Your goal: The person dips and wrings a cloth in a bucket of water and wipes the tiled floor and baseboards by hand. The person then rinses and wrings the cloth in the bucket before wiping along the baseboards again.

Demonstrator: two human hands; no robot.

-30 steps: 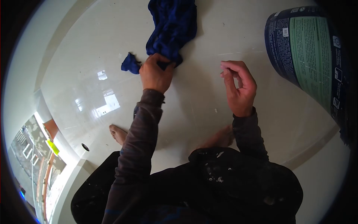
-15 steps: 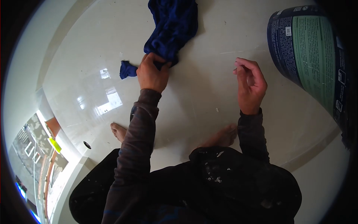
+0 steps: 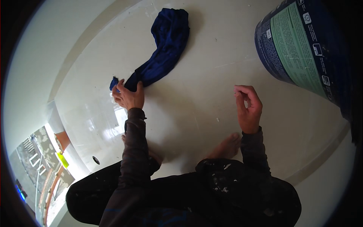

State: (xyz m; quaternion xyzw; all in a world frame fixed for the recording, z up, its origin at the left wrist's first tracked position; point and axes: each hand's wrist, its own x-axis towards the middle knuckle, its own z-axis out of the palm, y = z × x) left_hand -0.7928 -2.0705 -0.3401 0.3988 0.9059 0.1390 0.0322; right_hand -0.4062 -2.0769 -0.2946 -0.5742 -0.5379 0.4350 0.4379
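A long strip of dark blue cloth (image 3: 169, 49) lies in a curve on the glossy pale floor. My left hand (image 3: 129, 96) is at its lower end, thumb and fingers spread apart around the cloth edge. Just past those fingertips is a small blue cloth scrap (image 3: 114, 82), partly covered by them. My right hand (image 3: 249, 109) hovers over the floor to the right, apart from the cloth. Its fingers are curled and the thumb meets the index finger; anything between the tips is too small to make out.
A large dark blue bucket (image 3: 298, 49) with a green label stands at the upper right. My bare feet (image 3: 227, 145) are on the floor below my hands. A small dark round object (image 3: 96, 160) sits at the lower left, near a bright opening.
My left hand has left the middle of the cloth and shifted left and down toward the scrap, fingers now spread. The cloth now stretches out in a curve. My right hand keeps its curled shape.
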